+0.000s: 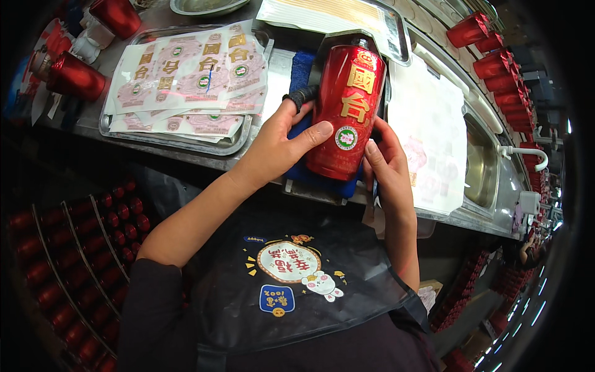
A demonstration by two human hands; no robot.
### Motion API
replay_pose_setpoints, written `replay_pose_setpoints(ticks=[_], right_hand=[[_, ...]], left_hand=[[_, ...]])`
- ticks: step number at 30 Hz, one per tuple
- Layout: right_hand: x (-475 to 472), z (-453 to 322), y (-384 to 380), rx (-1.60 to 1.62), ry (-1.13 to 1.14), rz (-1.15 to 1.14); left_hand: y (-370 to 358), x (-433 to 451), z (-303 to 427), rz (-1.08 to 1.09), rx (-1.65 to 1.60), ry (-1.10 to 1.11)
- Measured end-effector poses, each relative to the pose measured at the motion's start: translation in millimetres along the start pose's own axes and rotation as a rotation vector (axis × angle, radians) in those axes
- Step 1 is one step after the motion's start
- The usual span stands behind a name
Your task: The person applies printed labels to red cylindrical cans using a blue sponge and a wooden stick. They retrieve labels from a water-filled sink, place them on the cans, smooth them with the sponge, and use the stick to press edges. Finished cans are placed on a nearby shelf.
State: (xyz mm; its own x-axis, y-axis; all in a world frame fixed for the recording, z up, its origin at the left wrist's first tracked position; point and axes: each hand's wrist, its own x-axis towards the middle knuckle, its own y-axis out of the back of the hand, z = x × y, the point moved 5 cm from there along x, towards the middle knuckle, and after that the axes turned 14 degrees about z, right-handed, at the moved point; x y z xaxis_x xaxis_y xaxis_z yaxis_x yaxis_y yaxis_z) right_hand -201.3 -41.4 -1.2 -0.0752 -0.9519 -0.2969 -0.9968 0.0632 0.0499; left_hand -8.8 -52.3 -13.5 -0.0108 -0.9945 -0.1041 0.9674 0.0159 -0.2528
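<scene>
A glossy red bottle (334,107) with raised gold characters and a round white-and-green emblem lies tilted in front of me, its neck pointing away. My left hand (293,135) holds its left side, thumb across the lower front; a black wrap covers one fingertip. Around the lower right side curls my right hand (390,158), its thumb near the emblem. Its other fingers are partly hidden behind the bottle, and a small narrow item below that palm is unclear. Beneath the bottle is a blue cloth (302,69) at the bench edge.
At left a metal tray (232,146) carries printed decal sheets (186,79). Backing sheets (427,121) lie right, before a sink (481,162) with a white faucet (525,151). Red bottles (76,76) stand left; more red bottles (504,83) line the far right. Racked red bottles (69,269) sit below left.
</scene>
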Motion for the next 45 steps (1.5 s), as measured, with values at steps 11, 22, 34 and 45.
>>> replay_pose_setpoints(ticks=[11,22,34,45], right_hand=[[1,-2,1,-0.022,0.034,-0.027],[-5,-8,0,-0.031,0.099,-0.013],[-2,-4,1,-0.008,0.165,-0.013],[-3,-4,4,0.070,0.079,-0.058]], left_hand=[[5,0,-1,0.008,0.046,-0.024],[11,-7,-2,-0.036,0.055,-0.032],[7,-7,1,-0.059,0.063,-0.071],[6,-7,4,-0.098,0.120,-0.020]])
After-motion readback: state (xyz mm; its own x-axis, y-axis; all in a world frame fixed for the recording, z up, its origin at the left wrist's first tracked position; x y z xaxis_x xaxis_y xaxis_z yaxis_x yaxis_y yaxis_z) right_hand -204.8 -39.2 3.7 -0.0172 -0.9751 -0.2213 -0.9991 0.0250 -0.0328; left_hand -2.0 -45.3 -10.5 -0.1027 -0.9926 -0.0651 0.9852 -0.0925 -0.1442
